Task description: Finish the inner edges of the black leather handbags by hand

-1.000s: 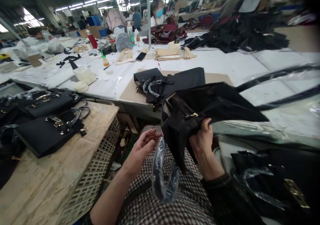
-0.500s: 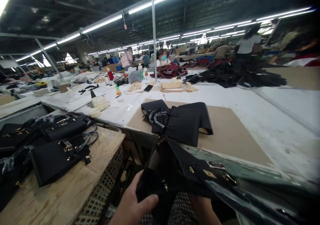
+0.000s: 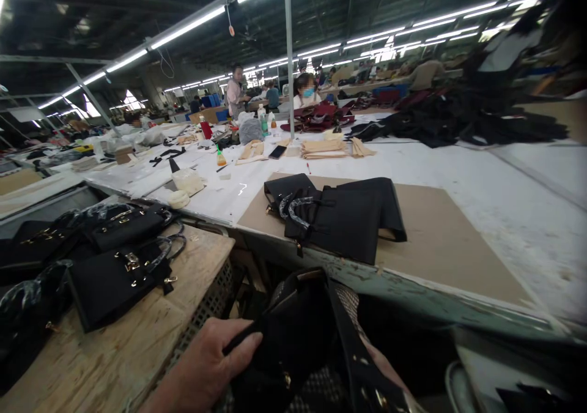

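A black handbag (image 3: pixel 298 333) hangs in front of me below the table edge, its mouth facing up toward me. My left hand (image 3: pixel 217 355) is closed on the near left rim, with the thumb on top. My right hand (image 3: pixel 383 364) is at the bag's right side, mostly covered by a black flap or strap with metal fittings; its fingers are hidden. Beyond the table edge, another black bag piece (image 3: pixel 348 217) with plastic-wrapped handles lies on a brown board (image 3: pixel 440 241).
Several black handbags (image 3: pixel 107 287) with gold hardware rest on a wooden bench (image 3: pixel 192 272) at left. On the white table (image 3: pixel 495 180) are a phone (image 3: pixel 277 152), a glue bottle (image 3: pixel 221 157), beige pieces (image 3: pixel 323 148) and a dark pile (image 3: pixel 440 119). A post (image 3: pixel 290 58) rises there; co-workers are beyond.
The handbag has turned and its hardware side has swung down to the right. My left hand has moved left and lower, still gripping its rim. The view has shifted slightly.
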The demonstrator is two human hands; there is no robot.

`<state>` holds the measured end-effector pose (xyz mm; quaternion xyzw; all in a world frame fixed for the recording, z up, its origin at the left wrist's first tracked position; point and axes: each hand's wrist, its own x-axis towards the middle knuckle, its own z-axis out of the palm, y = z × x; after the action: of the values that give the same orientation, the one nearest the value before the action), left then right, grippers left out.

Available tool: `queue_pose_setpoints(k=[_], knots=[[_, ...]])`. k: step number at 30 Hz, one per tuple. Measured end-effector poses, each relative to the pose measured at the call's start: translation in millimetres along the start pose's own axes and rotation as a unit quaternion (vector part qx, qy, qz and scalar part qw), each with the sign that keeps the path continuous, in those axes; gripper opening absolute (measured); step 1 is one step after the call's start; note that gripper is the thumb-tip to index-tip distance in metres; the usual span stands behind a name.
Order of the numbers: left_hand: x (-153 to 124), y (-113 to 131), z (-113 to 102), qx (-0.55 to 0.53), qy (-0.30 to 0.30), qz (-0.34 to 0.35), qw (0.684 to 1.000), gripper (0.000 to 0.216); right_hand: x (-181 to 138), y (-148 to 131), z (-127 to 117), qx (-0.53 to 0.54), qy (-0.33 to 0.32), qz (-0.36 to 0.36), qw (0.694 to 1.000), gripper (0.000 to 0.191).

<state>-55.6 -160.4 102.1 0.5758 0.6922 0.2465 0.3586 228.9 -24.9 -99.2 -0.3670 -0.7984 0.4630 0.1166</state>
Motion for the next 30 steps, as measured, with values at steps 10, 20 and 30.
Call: queue_pose_setpoints(k=[10,20,30], knots=[[16,-12,16,0.031,-0.081,-0.053,0.995,0.036,39,-75,-100,0.118,0.079,-0.111,0.984,0.025],[-4,-27,8,-0.028,0.004,-0.146,0.989,0.025,129,-130,-37,0.052,-0.233,-0.258,0.936,0.022],[-12,-65,19,-0.144,0.132,-0.193,0.962,0.02,143,-119,-18,0.072,-0.219,-0.235,0.944,0.018]])
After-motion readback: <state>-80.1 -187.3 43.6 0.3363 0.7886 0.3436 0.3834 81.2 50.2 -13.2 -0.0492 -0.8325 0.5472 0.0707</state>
